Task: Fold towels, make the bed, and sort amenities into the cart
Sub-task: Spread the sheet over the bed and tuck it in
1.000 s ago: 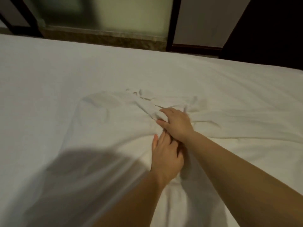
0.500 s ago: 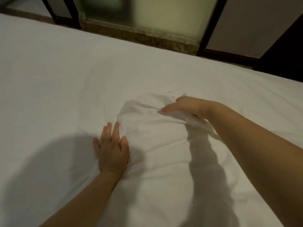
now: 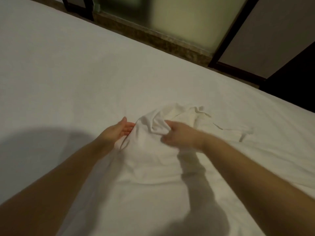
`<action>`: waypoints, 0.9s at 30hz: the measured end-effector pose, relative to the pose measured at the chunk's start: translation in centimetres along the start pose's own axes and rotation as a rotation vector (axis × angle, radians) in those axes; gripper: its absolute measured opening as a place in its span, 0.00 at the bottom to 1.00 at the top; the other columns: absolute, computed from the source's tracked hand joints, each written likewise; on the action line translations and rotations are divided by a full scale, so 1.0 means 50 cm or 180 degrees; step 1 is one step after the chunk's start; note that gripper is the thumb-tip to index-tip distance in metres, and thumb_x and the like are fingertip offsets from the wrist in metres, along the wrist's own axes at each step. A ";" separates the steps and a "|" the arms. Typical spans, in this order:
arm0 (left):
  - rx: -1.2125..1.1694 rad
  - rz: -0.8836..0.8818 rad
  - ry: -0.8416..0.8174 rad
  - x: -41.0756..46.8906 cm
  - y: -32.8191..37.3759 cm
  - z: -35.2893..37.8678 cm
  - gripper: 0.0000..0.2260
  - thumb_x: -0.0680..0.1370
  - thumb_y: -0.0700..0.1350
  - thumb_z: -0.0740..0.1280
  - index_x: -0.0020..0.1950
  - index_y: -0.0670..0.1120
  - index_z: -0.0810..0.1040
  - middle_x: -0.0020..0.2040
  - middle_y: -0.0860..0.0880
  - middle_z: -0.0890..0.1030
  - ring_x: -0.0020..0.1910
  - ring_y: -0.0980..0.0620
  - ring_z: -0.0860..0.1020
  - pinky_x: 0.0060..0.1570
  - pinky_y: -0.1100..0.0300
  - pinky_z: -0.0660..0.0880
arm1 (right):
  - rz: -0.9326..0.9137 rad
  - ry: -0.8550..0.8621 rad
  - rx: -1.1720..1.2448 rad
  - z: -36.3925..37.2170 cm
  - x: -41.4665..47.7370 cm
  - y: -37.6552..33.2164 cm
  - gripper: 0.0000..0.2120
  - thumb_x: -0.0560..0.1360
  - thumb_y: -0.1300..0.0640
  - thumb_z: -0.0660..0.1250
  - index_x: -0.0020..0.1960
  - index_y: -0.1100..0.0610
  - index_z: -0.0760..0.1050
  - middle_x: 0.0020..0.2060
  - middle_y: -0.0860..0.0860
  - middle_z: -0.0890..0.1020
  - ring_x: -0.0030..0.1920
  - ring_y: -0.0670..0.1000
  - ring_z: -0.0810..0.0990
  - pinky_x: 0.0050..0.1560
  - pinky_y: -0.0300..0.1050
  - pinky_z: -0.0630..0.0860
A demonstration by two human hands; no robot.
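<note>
- Head view: we note the right hand (image 3: 177,135) clenching the white cloth (image 3: 150,150), which is bunched between both sets of fingers; the left hand (image 3: 117,132) lies open, fingers straight.
- Risk, in our judgement: a one-sided pull skews the cloth on the bed (image 3: 68,74), setting creases.

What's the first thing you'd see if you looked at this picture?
Two bare arms reach onto a big white bed. In the middle, the right hand grips a bunched-up white cloth, and the left hand rests open against the cloth's left side. Beyond the far edge of the bed, at the top, a pale glass panel in a dark frame stands out against all the white.
</note>
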State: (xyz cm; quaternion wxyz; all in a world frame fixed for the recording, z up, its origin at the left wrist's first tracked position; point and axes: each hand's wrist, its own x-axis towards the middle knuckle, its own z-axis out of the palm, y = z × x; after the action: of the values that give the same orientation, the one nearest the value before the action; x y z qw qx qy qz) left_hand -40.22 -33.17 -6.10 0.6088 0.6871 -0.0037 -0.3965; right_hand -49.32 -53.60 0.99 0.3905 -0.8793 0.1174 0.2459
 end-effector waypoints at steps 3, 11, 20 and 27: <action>0.0420 -0.0058 -0.0080 0.001 0.000 0.027 0.17 0.83 0.54 0.51 0.56 0.51 0.77 0.56 0.49 0.78 0.56 0.52 0.75 0.64 0.56 0.67 | -0.0565 0.0773 -0.1663 0.082 -0.056 0.036 0.12 0.73 0.57 0.66 0.56 0.54 0.73 0.46 0.55 0.79 0.47 0.59 0.78 0.41 0.46 0.65; 0.0785 0.0244 -0.0328 -0.003 0.002 0.037 0.05 0.80 0.46 0.63 0.47 0.49 0.78 0.41 0.58 0.81 0.41 0.58 0.80 0.36 0.73 0.73 | 0.0161 0.1300 0.0131 0.107 -0.061 0.027 0.16 0.77 0.47 0.64 0.56 0.58 0.75 0.56 0.51 0.73 0.56 0.52 0.71 0.54 0.42 0.65; 0.1149 0.0373 -0.0318 0.016 -0.021 0.022 0.10 0.78 0.45 0.67 0.37 0.48 0.79 0.30 0.60 0.81 0.31 0.66 0.77 0.34 0.72 0.71 | 0.1828 0.1087 0.2332 0.014 0.025 0.031 0.18 0.76 0.53 0.64 0.29 0.57 0.70 0.25 0.51 0.69 0.23 0.48 0.65 0.25 0.38 0.60; 0.0998 0.0082 -0.0297 0.024 -0.029 0.008 0.30 0.61 0.72 0.65 0.50 0.52 0.82 0.50 0.53 0.84 0.52 0.52 0.81 0.61 0.50 0.74 | 0.1526 0.1555 0.2995 -0.103 0.104 -0.042 0.17 0.80 0.62 0.60 0.32 0.58 0.67 0.25 0.53 0.70 0.25 0.48 0.68 0.26 0.38 0.67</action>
State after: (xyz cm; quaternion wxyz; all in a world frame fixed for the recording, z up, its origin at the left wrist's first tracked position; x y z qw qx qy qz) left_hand -40.31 -33.70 -7.92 0.4983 0.7545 -0.1026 -0.4146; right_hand -42.30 -56.11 2.56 0.6342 -0.5913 0.4965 0.0390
